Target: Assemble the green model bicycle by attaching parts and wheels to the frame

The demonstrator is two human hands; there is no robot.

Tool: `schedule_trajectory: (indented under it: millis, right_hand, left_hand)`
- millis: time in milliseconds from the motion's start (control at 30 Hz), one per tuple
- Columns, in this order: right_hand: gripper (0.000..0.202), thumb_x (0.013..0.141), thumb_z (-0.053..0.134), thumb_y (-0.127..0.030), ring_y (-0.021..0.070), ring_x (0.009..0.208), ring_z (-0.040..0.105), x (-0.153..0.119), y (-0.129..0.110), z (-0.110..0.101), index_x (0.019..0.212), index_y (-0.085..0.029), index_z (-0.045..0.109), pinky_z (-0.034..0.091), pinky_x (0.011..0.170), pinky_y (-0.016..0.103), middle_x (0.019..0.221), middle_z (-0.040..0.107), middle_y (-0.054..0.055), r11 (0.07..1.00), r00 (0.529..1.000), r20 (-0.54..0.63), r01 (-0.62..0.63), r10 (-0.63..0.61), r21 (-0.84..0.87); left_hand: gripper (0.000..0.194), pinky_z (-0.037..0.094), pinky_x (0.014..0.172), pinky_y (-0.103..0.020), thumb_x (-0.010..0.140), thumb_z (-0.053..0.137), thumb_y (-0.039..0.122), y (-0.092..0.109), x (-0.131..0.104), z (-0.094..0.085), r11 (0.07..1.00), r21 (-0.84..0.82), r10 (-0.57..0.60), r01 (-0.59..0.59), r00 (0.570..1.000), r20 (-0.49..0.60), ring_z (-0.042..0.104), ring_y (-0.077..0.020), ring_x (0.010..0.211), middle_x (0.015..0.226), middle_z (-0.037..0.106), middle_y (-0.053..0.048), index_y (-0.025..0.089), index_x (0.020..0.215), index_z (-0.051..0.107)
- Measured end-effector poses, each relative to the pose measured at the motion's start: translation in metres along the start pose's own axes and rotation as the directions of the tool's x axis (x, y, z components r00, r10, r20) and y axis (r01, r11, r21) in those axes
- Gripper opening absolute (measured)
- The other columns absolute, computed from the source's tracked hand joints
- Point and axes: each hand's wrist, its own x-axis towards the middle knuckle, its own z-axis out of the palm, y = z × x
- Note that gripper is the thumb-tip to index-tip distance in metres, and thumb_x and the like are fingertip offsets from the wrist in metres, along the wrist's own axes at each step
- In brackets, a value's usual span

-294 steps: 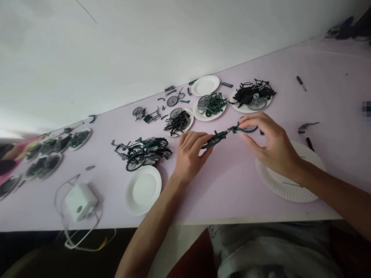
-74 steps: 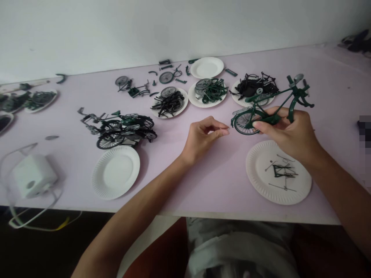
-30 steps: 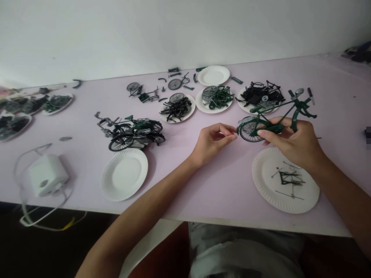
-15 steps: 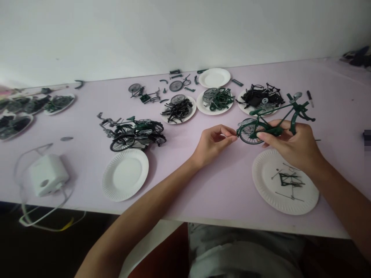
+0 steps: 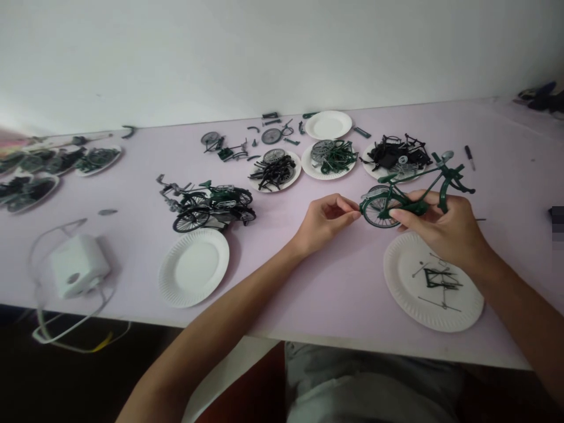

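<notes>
A green toy bicycle [image 5: 392,197] with a rear wheel and no front wheel in its fork is held above the table. My right hand [image 5: 445,226] grips it around the lower frame, thumb near the rear wheel. My left hand [image 5: 328,223] is at the rear end of the wheel, thumb and forefinger pinched together at the back of the mudguard; whether a small part sits between them is too small to tell. Below my right hand lies a white paper plate [image 5: 405,294] with thin rods and a small dark green frame piece.
Assembled toy bicycles [image 5: 211,202] stand behind a bare paper plate [image 5: 194,267] on the left. Plates of black parts [image 5: 275,170], green parts [image 5: 330,157] and more black parts [image 5: 396,155] lie farther back. A white power adapter [image 5: 79,267] with cables is at left, a screwdriver [image 5: 470,157] at right.
The view has shifted slightly, so the table things appear a little lower and farther right. Both hands keep nearly the same pose at the bicycle.
</notes>
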Motion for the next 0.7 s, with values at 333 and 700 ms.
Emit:
schedule_trajectory:
  millis: [333, 700]
  right_hand:
    - [0.027, 0.078, 0.085, -0.041, 0.0209, 0.076, 0.075, -0.002, 0.005, 0.000, 0.093, -0.021, 0.075, 0.062, 0.071, 0.032, 0.090, 0.079, 0.004, 0.999, 0.998, 0.047, 0.040, -0.039, -0.019]
    - [0.031, 0.077, 0.085, -0.044, 0.0230, 0.077, 0.074, 0.001, 0.002, -0.001, 0.091, -0.018, 0.075, 0.061, 0.073, 0.035, 0.086, 0.077, 0.006, 1.000, 1.000, -0.001, -0.021, 0.021, 0.013]
  left_hand:
    - [0.040, 0.050, 0.079, -0.029, 0.079, 0.085, 0.047, 0.003, 0.000, 0.001, 0.994, 0.065, -0.090, 0.086, 0.994, 0.061, 0.063, -0.0130, 0.080, 0.088, 0.070, -0.004, 0.014, 0.095, 0.068]
    - [0.030, 0.042, 0.071, -0.028, 0.093, 0.064, 0.034, 0.017, -0.010, 0.008, 0.966, 0.257, -0.008, 0.011, 1.000, -0.012, 0.057, -0.0141, 0.076, 0.081, 0.062, 0.001, 0.019, 0.118, 0.054]
